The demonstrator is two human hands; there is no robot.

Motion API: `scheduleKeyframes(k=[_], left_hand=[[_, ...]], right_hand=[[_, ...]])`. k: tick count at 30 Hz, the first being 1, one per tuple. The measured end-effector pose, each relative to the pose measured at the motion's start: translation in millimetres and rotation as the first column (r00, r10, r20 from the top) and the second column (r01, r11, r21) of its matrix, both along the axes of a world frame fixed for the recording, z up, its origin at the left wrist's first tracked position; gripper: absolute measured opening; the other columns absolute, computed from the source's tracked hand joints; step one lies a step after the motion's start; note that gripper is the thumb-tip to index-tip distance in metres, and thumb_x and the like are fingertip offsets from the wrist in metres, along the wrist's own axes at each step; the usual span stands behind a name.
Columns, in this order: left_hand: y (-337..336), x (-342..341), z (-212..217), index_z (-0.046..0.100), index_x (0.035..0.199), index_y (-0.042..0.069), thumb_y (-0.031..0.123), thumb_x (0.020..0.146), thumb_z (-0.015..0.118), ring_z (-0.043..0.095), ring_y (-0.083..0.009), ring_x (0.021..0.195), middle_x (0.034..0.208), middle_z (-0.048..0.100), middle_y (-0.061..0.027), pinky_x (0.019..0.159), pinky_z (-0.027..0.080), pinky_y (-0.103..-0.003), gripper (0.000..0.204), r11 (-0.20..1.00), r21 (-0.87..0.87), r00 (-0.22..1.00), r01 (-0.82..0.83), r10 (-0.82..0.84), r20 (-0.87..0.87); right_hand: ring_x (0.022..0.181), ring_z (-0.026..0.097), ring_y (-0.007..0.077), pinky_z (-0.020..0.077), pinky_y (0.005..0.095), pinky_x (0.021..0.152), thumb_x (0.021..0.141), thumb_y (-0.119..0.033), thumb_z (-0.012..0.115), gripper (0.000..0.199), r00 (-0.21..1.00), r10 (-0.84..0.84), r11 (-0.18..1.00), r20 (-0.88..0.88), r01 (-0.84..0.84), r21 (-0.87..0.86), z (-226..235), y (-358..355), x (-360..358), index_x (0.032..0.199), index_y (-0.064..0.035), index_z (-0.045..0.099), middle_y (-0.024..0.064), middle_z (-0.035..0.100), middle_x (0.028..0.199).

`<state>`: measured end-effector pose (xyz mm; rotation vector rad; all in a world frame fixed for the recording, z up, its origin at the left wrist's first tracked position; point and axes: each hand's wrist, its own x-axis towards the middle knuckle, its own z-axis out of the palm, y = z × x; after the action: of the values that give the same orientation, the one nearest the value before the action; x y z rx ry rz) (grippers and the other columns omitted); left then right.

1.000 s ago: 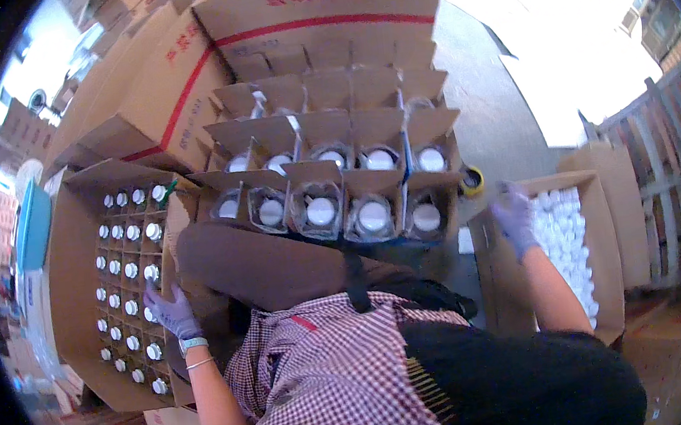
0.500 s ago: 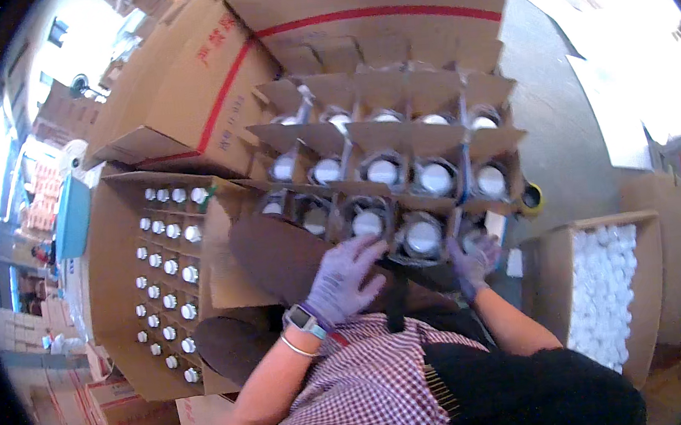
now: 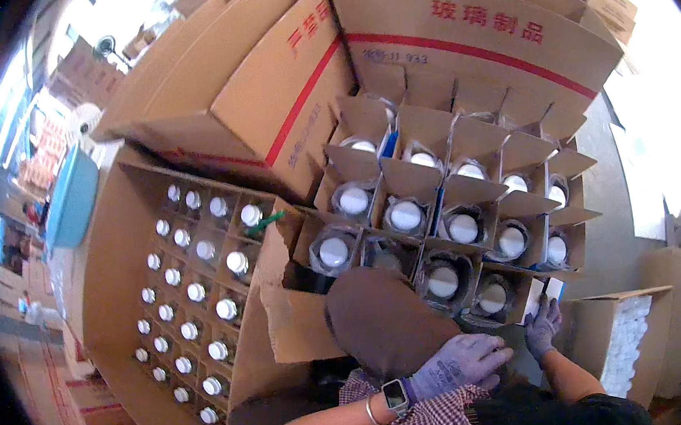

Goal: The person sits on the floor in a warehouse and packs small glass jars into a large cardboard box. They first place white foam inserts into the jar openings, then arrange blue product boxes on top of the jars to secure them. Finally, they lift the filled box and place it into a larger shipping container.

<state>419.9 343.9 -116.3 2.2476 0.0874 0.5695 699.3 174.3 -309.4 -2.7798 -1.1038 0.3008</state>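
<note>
At the near right corner of a divided carton, my right hand, in a grey-purple glove, has its fingers bent around a small white box. My left hand, gloved alike, hovers over my lap with its fingers loosely stretched and nothing visible in them. White-capped bottles in clear plastic wrap fill the carton's cells; a bottle stands near the right hand, and another bottle is beyond my left hand. My brown-clad knee hides part of the carton's near edge.
At left stands an open carton of white-capped bottles in dividers, with a green strip at its corner. A box of white wrapped pieces sits at right. Beyond the left carton is a blue basin. Grey floor shows at right.
The view has shifted, so the cartons sit differently in it. My left hand has moved right over my lap. My right hand has gone from beside a corner bottle to the white box.
</note>
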Motion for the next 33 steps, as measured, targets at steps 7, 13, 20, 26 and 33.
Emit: scheduleKeyframes(k=[7,13,20,26,33], left_hand=[[-82,22,-47,0.059,0.12,0.007,0.019,0.085,0.064,0.063,-0.0306,0.102,0.11,0.063,-0.0131,0.083,0.054,-0.038,0.037,0.888,-0.355,0.945,0.293,-0.212,0.25],[-161,66,-80,0.062,0.109,0.007,0.013,0.084,0.061,0.062,-0.028,0.084,0.093,0.061,-0.0121,0.072,0.051,-0.038,0.026,0.905,-0.269,0.929,0.329,-0.258,0.267],[-123,79,30,0.061,0.12,0.006,0.023,0.085,0.069,0.06,-0.036,0.11,0.119,0.061,-0.017,0.096,0.049,-0.043,0.04,0.986,-0.122,0.946,-0.113,0.07,-0.316],[-59,161,15,0.051,0.134,0.005,0.022,0.078,0.073,0.051,-0.0403,0.122,0.132,0.052,-0.0219,0.104,0.043,-0.047,0.062,0.934,0.291,0.945,-0.208,0.269,-0.188],[-31,270,-43,0.055,0.13,0.011,0.042,0.081,0.073,0.044,-0.0417,0.128,0.136,0.049,-0.0235,0.109,0.036,-0.05,0.06,0.936,-0.103,0.309,0.337,-0.213,-0.927]], right_hand=[[0.14,0.024,0.0483,0.0206,0.0581,0.114,0.087,-0.025,0.064,0.08,0.999,-0.015,0.999,0.044,0.017,-0.044,-14,13,25,0.156,-0.0153,0.024,0.0271,0.027,0.154],[0.136,0.036,0.0375,0.0264,0.0489,0.115,0.084,-0.021,0.065,0.074,0.971,0.126,0.898,0.201,-0.198,0.393,-40,-11,20,0.152,-0.0189,0.037,0.0157,0.045,0.146],[0.133,0.033,0.0438,0.0396,0.0548,0.102,0.08,-0.023,0.071,0.055,0.983,0.15,0.922,0.107,-0.178,0.345,1,-21,-12,0.133,-0.0306,0.058,0.0167,0.04,0.144],[0.135,0.03,0.0465,0.0379,0.0597,0.101,0.079,-0.024,0.071,0.059,0.949,0.316,0.926,-0.005,-0.308,0.217,19,-41,-7,0.134,-0.0357,0.056,0.0128,0.035,0.148],[0.126,0.046,0.0359,0.0408,0.049,0.104,0.079,-0.012,0.068,0.056,0.918,0.259,0.74,-0.302,0.012,0.673,-12,-41,31,0.134,-0.0139,0.055,0.0128,0.055,0.132]])
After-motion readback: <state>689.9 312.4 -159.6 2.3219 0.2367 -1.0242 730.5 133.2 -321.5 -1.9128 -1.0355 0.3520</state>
